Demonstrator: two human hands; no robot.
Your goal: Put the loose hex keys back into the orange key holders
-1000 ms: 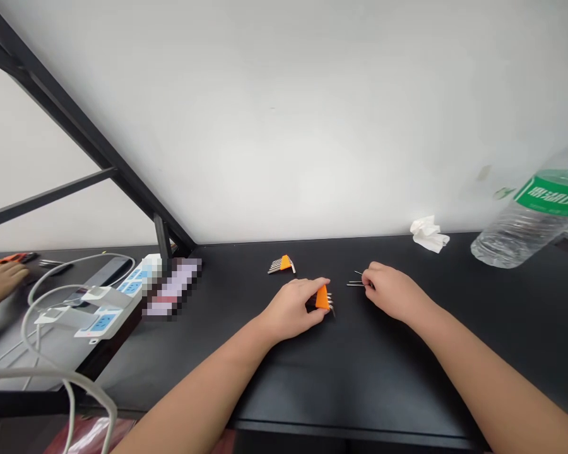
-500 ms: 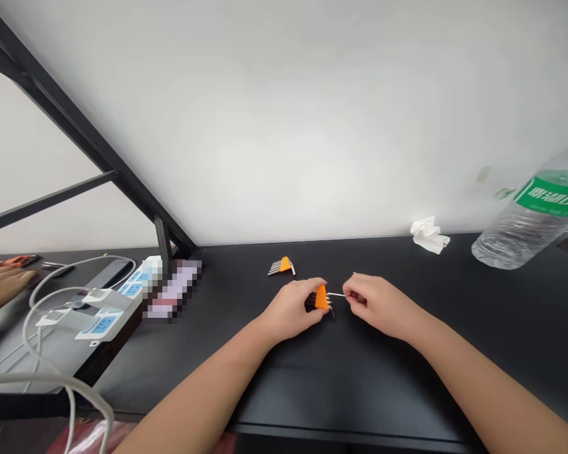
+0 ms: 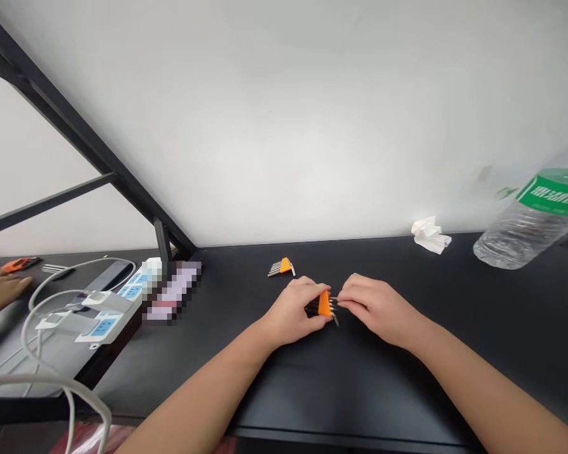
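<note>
- The black table fills the lower view, running back to a pale wall, and both of the person's forearms come in across its near edge.
- Far right, a clear plastic bottle with a green label leans at the table's back edge; whether there is water in it I cannot tell.
- Left side, a white power strip with blue sockets lies among grey cables, and another person's hand rests at the far left edge, well apart from the action.
- Centre stage: the left hand lies palm down, fingers curled round an orange hex key holder, pinning it against the table.
- The right hand sits just beside it on the right, thumb and fingers pinched shut on a thin metal hex key, of which only the tip shows.
- The relation that counts: the holder lies directly left of the right hand's grip, the key's long axis runs roughly left to right, pointing into the holder's face, and key and holder look to be touching.
- The holder carries several keys, their short ends poking out on the right side and angled down.
- Behind, a second orange holder lies alone with its keys fanned to the left.
- A crumpled white tissue lies at the wall.
</note>
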